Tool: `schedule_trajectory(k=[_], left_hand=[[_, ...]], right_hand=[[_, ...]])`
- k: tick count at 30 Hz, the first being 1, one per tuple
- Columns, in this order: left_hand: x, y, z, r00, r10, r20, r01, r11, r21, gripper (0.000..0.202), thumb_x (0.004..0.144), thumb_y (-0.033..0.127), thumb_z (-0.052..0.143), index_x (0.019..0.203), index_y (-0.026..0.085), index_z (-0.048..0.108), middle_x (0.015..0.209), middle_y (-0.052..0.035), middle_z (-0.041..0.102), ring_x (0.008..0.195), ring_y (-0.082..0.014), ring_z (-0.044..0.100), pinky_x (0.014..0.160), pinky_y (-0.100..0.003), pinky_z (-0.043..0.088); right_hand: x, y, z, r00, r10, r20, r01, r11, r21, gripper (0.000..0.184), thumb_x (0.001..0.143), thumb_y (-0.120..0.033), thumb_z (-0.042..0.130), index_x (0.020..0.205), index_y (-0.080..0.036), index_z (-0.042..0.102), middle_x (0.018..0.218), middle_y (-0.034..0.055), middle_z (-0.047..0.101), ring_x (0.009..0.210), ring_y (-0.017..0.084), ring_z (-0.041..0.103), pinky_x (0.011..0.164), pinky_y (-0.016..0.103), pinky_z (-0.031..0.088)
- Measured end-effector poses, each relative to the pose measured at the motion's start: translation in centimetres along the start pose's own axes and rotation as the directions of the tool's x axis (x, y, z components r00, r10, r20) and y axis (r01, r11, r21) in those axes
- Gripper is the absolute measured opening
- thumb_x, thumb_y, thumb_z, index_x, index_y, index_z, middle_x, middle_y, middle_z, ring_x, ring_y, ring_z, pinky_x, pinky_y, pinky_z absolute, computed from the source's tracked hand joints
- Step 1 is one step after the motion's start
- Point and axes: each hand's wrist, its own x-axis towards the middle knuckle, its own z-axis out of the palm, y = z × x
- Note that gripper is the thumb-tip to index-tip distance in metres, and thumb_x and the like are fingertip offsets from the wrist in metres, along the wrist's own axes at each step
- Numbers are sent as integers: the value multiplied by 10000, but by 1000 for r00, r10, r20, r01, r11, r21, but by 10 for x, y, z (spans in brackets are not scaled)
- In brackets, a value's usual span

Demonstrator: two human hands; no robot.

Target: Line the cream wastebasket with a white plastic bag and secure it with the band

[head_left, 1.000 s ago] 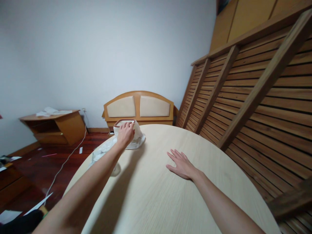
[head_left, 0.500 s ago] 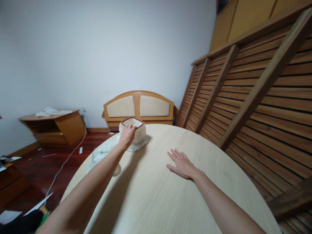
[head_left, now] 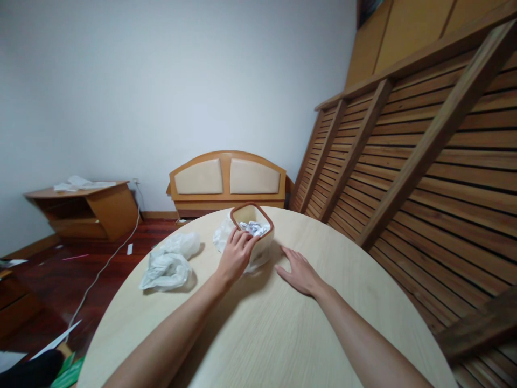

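Note:
My left hand (head_left: 237, 252) grips the near rim of a small square-mouthed bin (head_left: 264, 248), cream with a brown rim. Crumpled whitish paper (head_left: 253, 228) lies inside it. Thin white plastic (head_left: 222, 235) hangs about the outside of the bin and spreads onto the table. Just right of the bin, my right hand (head_left: 299, 274) rests flat on the round table (head_left: 323, 328), fingers spread and holding nothing. Left of my left hand lies a crumpled white plastic bag (head_left: 169, 267), apart from the bin.
A headboard (head_left: 226, 175) stands against the wall behind the table. Slatted wooden panels (head_left: 399, 188) lean on the right. At left, a low wooden cabinet (head_left: 92, 213) carries white plastic, and a white cable (head_left: 105, 272) runs over the dark red floor.
My left hand has brought the bin right and nearer, tilting its mouth so the paper inside shows. The plastic bag at left is now uncovered. My right hand stays nearly in place.

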Motion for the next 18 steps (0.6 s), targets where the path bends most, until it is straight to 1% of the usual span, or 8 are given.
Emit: schedule_trajectory(k=[1, 3, 5, 8, 11, 14, 16, 18], left_hand=[[-5, 4, -1, 999, 44, -14, -44, 999, -8, 328, 956, 114, 488, 1243, 193, 626, 1024, -84, 673, 1089, -239, 585, 1090, -496, 427], [-14, 10, -3, 993, 117, -18, -118, 993, -21, 346, 959, 108, 485, 1276, 176, 604, 1032, -86, 682, 1103, -235, 587, 1082, -494, 441], [-21, 14, -6, 987, 159, -21, -160, 986, -38, 365, 961, 102, 480, 1305, 166, 585, 1039, -86, 690, 1115, -231, 591, 1084, -493, 444], [-25, 20, -8, 986, 160, -49, -164, 983, -80, 405, 959, 102, 481, 1346, 188, 562, 1043, -79, 695, 1140, -223, 593, 1105, -492, 435], [-26, 26, -10, 983, 144, -112, -158, 979, -128, 420, 955, 116, 499, 1361, 207, 558, 1039, -77, 693, 1189, -233, 572, 1105, -486, 447], [-27, 32, -11, 974, 144, -173, -172, 972, -160, 400, 948, 113, 516, 1332, 199, 583, 1031, -78, 689, 1227, -245, 546, 1101, -481, 457], [-29, 34, -10, 970, 148, -192, -183, 967, -176, 387, 947, 119, 526, 1318, 205, 594, 1022, -73, 687, 1230, -240, 546, 1103, -475, 457], [-31, 35, -9, 968, 140, -210, -180, 965, -189, 374, 951, 127, 525, 1305, 219, 601, 1020, -66, 685, 1225, -231, 554, 1094, -461, 471]], right_hand=[[1, 1, 1, 997, 4, -74, 0, 998, 57, 630, 887, -487, 570, 1406, -137, 501, 1415, 179, 567, 1307, 294, 531, 1126, 493, 376], [3, 3, 2, 980, 26, -196, 4, 989, 149, 525, 923, -455, 528, 1360, -164, 521, 1341, 160, 619, 1229, 276, 589, 1068, 486, 447], [5, 2, 0, 960, 48, -277, 5, 983, 186, 451, 965, -436, 463, 1333, -182, 519, 1311, 150, 628, 1204, 261, 599, 1044, 485, 470], [5, -5, -8, 927, 45, -373, 33, 979, 199, 397, 987, -416, 428, 1311, -206, 516, 1318, 136, 608, 1226, 251, 571, 1058, 479, 458], [2, -16, -19, 886, -49, -461, 143, 975, 171, 341, 995, -361, 425, 1287, -227, 540, 1298, 115, 613, 1230, 244, 561, 1073, 475, 444], [-3, -28, -30, 831, -163, -532, 250, 964, 94, 309, 996, -294, 431, 1264, -231, 571, 1276, 105, 628, 1226, 240, 561, 1071, 473, 442], [-6, -36, -37, 796, -222, -563, 280, 960, 17, 278, 983, -266, 461, 1216, -229, 608, 1278, 109, 627, 1223, 248, 557, 1050, 476, 451], [-10, -43, -43, 763, -323, -559, 334, 939, -86, 229, 959, -244, 503, 1133, -232, 651, 1280, 108, 625, 1211, 258, 554, 1017, 478, 463]])
